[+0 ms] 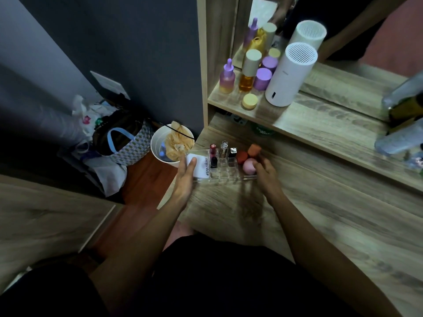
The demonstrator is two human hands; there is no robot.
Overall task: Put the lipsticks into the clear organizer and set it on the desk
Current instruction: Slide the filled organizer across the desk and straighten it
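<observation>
Fingers of the left hand (185, 173) lie flat, together, on a white box (200, 167) reading "U2skin", right hand (266, 171) fingers curl, touching the clear organizer (225, 167) beside lipsticks (213, 154).

1. There is a single view, from a wide-angle camera worn on the person's head, looking forward and steeply down.
2. It faces a wood-grain desk (309, 202) and its raised wooden shelf (297, 120) with a mirror (357, 26) behind, which fill the right side of the picture.
3. The forearms enter from the bottom edge, so both bare hands sit near the middle, fairly close to the lens.
4. The left side takes in a dark grey wall (114, 53) and the floor beside the desk.
5. Straight edges bow towards the borders.
</observation>
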